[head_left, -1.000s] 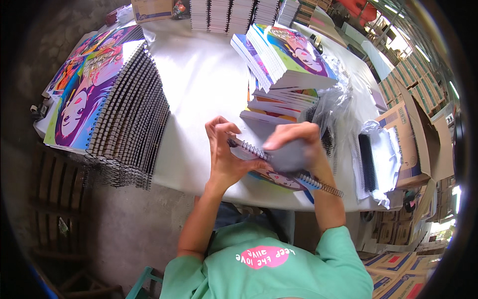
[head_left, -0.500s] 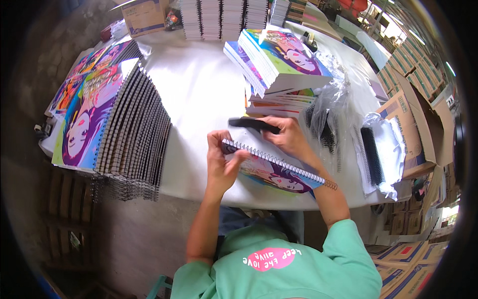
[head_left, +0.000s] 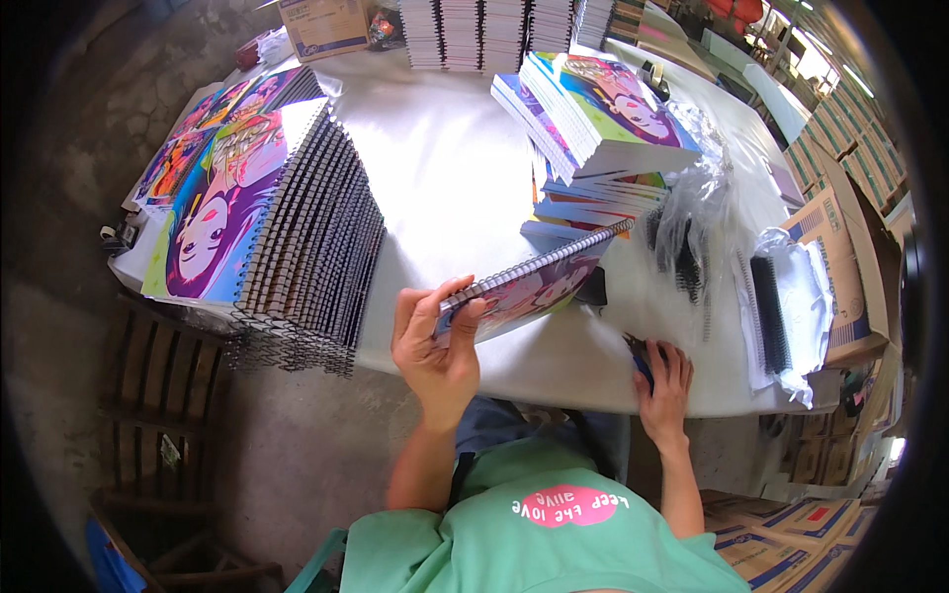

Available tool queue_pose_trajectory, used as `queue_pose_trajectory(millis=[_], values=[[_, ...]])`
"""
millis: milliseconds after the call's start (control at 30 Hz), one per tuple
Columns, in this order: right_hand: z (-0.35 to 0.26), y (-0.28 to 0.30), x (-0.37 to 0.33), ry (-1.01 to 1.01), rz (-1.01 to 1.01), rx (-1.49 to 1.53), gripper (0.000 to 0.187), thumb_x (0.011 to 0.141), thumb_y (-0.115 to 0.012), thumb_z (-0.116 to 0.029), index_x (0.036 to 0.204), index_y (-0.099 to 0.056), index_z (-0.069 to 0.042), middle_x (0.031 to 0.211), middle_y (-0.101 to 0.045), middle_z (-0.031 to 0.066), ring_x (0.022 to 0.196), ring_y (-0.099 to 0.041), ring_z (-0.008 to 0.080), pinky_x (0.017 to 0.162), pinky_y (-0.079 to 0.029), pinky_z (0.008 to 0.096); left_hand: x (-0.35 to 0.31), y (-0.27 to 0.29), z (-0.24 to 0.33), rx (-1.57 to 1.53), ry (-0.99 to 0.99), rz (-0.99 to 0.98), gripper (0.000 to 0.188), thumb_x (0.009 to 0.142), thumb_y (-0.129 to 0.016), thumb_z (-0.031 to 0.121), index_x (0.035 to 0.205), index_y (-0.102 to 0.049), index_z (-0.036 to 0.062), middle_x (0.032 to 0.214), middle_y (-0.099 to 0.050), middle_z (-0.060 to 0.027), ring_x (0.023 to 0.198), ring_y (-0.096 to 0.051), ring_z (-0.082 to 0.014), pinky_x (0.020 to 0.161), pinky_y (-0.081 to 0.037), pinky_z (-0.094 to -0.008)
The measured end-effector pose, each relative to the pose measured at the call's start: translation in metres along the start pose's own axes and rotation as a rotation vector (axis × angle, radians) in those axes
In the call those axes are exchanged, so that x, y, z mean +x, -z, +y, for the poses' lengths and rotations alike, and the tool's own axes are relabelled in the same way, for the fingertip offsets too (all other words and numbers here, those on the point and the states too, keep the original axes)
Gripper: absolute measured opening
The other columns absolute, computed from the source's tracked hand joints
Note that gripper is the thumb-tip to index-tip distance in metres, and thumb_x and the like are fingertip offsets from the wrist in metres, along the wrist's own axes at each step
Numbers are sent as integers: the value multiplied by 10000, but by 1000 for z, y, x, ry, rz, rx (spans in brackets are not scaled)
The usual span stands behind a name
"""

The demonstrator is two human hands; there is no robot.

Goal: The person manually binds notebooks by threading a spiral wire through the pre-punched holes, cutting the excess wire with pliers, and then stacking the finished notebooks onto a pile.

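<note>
Right hand (head_left: 664, 390) now down at the near edge of the bench (head_left: 445, 188), fingers half-curled over a dark tool (head_left: 641, 362), can't tell if gripped, left hand (head_left: 440, 361) pinching tilted notebook (head_left: 539, 287)

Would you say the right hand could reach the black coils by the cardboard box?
Likely yes: the right hand is near the black coils, with nothing apparently between, though it touches a dark tool.
</note>
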State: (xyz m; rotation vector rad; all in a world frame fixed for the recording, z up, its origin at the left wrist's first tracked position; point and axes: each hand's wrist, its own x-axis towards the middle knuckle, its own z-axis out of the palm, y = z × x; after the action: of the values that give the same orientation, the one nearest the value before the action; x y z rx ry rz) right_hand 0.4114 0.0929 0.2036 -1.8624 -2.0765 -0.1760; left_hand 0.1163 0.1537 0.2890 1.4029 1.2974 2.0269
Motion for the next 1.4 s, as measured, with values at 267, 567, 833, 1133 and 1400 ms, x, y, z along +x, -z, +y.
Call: queue_pose_trajectory(millis=[267, 567, 833, 1133, 1400], values=[[-136, 106, 59, 345, 198, 528, 413, 779, -689, -261, 1185, -612, -254, 1140, -488, 85, 1058, -471, 283, 932, -316, 469, -17, 3, 15, 174, -237, -18, 357, 722, -695, -59, 1067, -670, 30, 760, -462, -7, 680, -441, -96, 587, -378, -209], [-155, 111, 55, 252, -100, 743, 365, 855, -620, -268, 1211, -587, -193, 1057, -536, 70, 1004, -516, 215, 889, -377, 400, -27, 5, 18, 225, -331, -2, 423, 690, -657, -125, 1076, -675, 47, 733, -420, 3, 632, -403, -90, 525, -344, -214], [-138, 85, 49, 220, -315, 1060, 399, 915, -532, -295, 1258, -509, -94, 1038, -542, 171, 971, -534, 287, 851, -416, 363, -27, 5, 16, 302, -322, 74, 417, 774, -680, -25, 1180, -595, 18, 761, -406, 7, 645, -371, -93, 561, -339, -200], [-18, 7, 11, -149, -134, -170, 522, 881, -543, -389, 1351, -424, -195, 1331, -391, 174, 1290, -327, 326, 1071, -197, 507, -4, 36, 19, -453, 32, 151, 295, 948, -515, 191, 1115, -549, -50, 1035, -614, -92, 779, -589, -63, 716, -487, -211], [-121, 66, 130, 155, 162, 1844, 761, 814, -689, -204, 1410, -250, -27, 1329, -425, 127, 1206, -454, 238, 957, -417, 358, 13, 65, 99, -828, -116, 135, 228, 960, -424, 86, 1150, -470, -29, 1030, -587, -91, 955, -586, -147, 845, -465, -272]])
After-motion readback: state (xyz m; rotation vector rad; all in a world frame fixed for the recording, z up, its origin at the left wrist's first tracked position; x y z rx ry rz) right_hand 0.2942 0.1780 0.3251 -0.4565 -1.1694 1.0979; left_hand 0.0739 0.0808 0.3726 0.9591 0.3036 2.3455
